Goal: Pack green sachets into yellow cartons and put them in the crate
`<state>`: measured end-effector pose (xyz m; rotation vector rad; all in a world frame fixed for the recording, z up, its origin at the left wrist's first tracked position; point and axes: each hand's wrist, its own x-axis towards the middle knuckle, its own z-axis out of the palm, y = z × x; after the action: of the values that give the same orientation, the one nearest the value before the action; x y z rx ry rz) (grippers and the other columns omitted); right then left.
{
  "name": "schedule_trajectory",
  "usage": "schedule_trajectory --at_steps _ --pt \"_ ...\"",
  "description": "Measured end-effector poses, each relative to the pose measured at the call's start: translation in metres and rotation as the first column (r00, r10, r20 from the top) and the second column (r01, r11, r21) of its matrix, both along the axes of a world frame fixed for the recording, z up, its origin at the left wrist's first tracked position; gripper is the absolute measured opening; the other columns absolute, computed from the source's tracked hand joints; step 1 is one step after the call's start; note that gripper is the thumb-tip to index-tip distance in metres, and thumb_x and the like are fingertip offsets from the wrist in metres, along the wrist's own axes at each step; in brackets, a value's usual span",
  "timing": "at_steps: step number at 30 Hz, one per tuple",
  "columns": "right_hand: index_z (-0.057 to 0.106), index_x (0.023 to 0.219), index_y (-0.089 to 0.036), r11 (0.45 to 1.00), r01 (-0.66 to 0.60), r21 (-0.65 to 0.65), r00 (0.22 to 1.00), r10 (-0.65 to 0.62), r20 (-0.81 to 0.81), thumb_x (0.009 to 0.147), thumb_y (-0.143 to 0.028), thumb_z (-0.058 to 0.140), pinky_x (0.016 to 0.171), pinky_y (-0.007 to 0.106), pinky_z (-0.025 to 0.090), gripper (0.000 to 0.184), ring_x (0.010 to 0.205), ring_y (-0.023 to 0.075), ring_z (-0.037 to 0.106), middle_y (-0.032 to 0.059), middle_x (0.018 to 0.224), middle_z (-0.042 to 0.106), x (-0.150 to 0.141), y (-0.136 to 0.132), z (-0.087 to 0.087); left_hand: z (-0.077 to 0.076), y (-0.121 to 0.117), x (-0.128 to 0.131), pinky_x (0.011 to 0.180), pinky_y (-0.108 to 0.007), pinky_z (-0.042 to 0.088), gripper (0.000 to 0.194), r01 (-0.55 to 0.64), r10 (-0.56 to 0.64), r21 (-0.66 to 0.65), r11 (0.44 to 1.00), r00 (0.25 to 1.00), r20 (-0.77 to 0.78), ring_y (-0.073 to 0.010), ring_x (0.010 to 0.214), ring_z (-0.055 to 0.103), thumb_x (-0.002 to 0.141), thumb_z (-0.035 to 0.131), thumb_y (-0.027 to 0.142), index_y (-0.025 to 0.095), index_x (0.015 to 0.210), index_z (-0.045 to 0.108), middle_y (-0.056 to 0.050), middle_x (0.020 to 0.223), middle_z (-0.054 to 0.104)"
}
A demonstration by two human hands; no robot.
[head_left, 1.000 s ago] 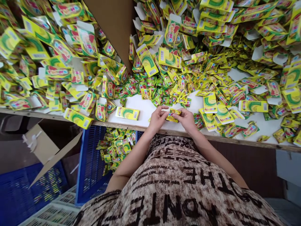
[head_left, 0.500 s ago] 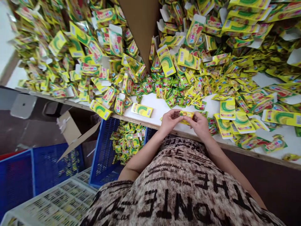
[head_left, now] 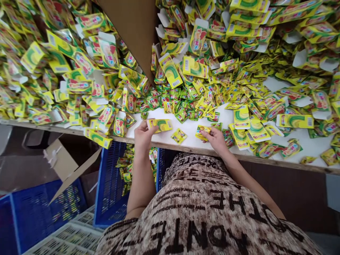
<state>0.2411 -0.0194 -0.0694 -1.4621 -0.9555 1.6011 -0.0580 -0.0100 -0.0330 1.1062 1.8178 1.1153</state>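
My left hand [head_left: 143, 137] is closed on the near end of a small yellow-and-green carton [head_left: 162, 125], held just over the white tabletop [head_left: 170, 118]. In my right hand [head_left: 215, 139], thumb and fingers pinch a few small yellow candy packets [head_left: 202, 132]; how many cannot be made out. A single yellow packet [head_left: 179, 136] lies flat on the table between the two hands. Right beside my right hand are several green-and-red packets [head_left: 227, 137] and a cluster of yellow cartons [head_left: 241, 137].
Behind the hands, small packets [head_left: 191, 102] lie heaped, with piles of cartons [head_left: 106, 81] to both sides. A brown cardboard panel [head_left: 132, 32] juts down at the back. Below the wooden table edge [head_left: 183, 146] stand a blue crate [head_left: 106, 187] containing packets and an open cardboard box [head_left: 62, 159].
My left hand has moved left, off the packets, and has taken hold of the carton that lay on the table. My right hand keeps the packets. The view has swung sideways and back.
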Motion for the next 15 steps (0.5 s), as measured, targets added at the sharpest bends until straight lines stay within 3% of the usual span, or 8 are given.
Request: schedule_trajectory --at_steps 3,5,7,9,11,13,15 --pt "0.064 0.088 -0.017 0.994 0.074 0.085 0.996 -0.077 0.032 0.071 -0.051 0.075 0.045 0.022 0.05 0.04 0.062 0.0135 0.064 0.0013 0.076 0.069 0.006 0.0 0.006 0.009 0.006 0.063 0.074 -0.034 0.051 0.032 0.115 -0.119 0.032 0.993 0.928 0.352 -0.0196 0.08 0.063 0.077 0.061 0.046 0.015 0.084 0.066 -0.005 0.084 0.067" --pt "0.064 0.091 -0.017 0.971 0.166 0.169 0.981 -0.18 0.069 0.075 -0.049 0.073 0.042 0.021 0.044 0.036 0.058 0.0121 0.061 0.0002 0.075 0.068 0.013 0.001 0.016 0.01 0.008 0.103 0.069 -0.031 0.049 0.031 0.235 -0.231 0.051 0.971 0.856 0.462 -0.0177 0.074 0.062 0.078 0.061 0.047 0.016 0.079 0.065 -0.005 0.078 0.065" --pt "0.065 0.093 -0.019 0.919 0.271 0.287 0.943 -0.313 0.111 0.079 -0.047 0.07 0.046 0.022 0.045 0.032 0.06 0.0118 0.06 -0.0004 0.076 0.067 0.022 0.003 0.031 0.004 0.008 0.137 0.064 -0.028 0.046 0.029 0.368 -0.364 0.059 0.928 0.861 0.357 -0.0145 0.068 0.058 0.073 0.07 0.045 0.018 0.078 0.06 -0.001 0.076 0.06" --pt "0.066 0.095 -0.02 0.846 0.316 0.429 0.894 -0.417 0.165 0.083 -0.044 0.067 0.057 0.025 0.05 0.027 0.067 0.0133 0.062 0.0003 0.082 0.068 0.03 0.005 0.047 -0.005 0.007 0.161 0.064 -0.027 0.045 0.034 0.477 -0.482 0.068 0.876 0.868 0.123 -0.0136 0.069 0.055 0.065 0.08 0.036 0.019 0.08 0.055 0.001 0.08 0.057" --pt "0.066 0.099 -0.021 0.798 0.225 0.559 0.871 -0.422 0.252 0.086 -0.041 0.066 0.068 0.028 0.052 0.024 0.076 0.0155 0.063 0.002 0.089 0.069 0.036 0.007 0.058 -0.015 0.004 0.175 0.069 -0.028 0.046 0.039 0.526 -0.521 0.078 0.847 0.85 -0.079 -0.0149 0.076 0.055 0.063 0.082 0.03 0.02 0.086 0.052 -0.001 0.087 0.056" --pt "0.067 0.102 -0.021 0.782 -0.002 0.624 0.863 -0.314 0.396 0.087 -0.038 0.064 0.073 0.03 0.051 0.022 0.082 0.0175 0.063 0.0039 0.093 0.069 0.041 0.011 0.061 -0.021 0.0 0.182 0.076 -0.031 0.049 0.046 0.537 -0.519 0.089 0.839 0.839 -0.165 -0.017 0.085 0.058 0.066 0.08 0.028 0.021 0.1 0.05 -0.004 0.098 0.057" --pt "0.068 0.099 -0.021 0.765 -0.242 0.597 0.81 -0.179 0.558 0.089 -0.035 0.062 0.076 0.031 0.05 0.018 0.083 0.0188 0.063 0.0054 0.091 0.068 0.046 0.013 0.06 -0.025 -0.004 0.184 0.082 -0.035 0.051 0.059 0.536 -0.51 0.109 0.837 0.837 -0.198 -0.0199 0.095 0.06 0.069 0.078 0.027 0.021 0.117 0.045 -0.007 0.111 0.057"
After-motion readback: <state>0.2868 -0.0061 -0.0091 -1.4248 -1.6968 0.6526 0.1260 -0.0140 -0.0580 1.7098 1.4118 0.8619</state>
